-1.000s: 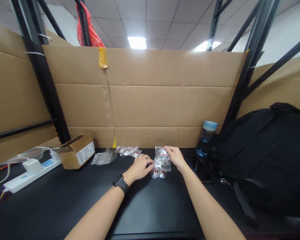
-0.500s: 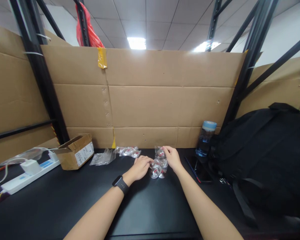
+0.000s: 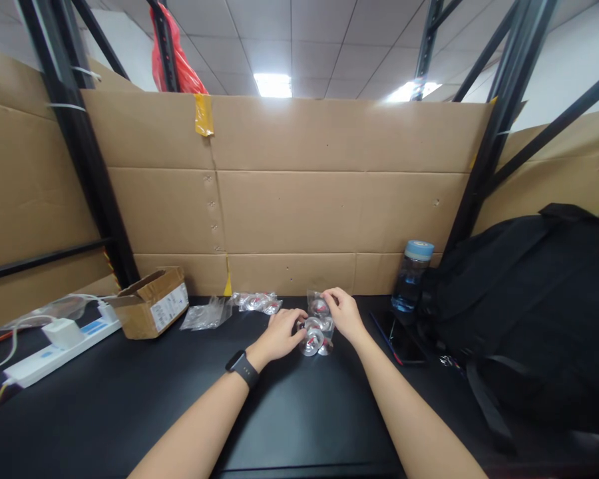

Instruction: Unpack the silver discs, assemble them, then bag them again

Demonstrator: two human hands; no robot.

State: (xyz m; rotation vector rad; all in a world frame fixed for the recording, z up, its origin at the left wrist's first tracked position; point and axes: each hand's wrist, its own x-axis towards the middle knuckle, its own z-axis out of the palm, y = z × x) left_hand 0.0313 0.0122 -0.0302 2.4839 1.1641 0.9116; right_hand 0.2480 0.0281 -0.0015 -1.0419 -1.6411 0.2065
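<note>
Runs lengthwise from twelve to six o'clock in the cluster of clear packets (image 3: 320, 326), with twelve toward the upright cardboard sheet (image 3: 289, 213). Lies flat on the black desk (image 3: 304, 412), with one packet at the twelve o'clock end and round, silvery pieces with red marks showing through the plastic. Cannot tell which end counts as the front.

With the right hand (image 3: 343, 311), reaches in from two o'clock, thumb and forefinger near each other, a fingertip at the upper right edge of the far packet. Cannot tell whether pinched or only touching. With the left hand (image 3: 282, 332), reaches in from nine o'clock, thumb and fingers curved and apart, tips at the near side of the cluster's left edge. Wears a dark watch (image 3: 242, 367) on that wrist.

Lies at three o'clock from the left hand and at eight o'clock from the right, between the two.

Has more clear packets (image 3: 256, 303) at ten o'clock from the cluster, then, further toward nine, a flat clear bag (image 3: 207, 315) and a small open box (image 3: 152, 305). Has a phone (image 3: 399, 338) between three and four o'clock and a blue-lidded bottle (image 3: 410, 276) at two, beside the black backpack (image 3: 529, 319).
</note>
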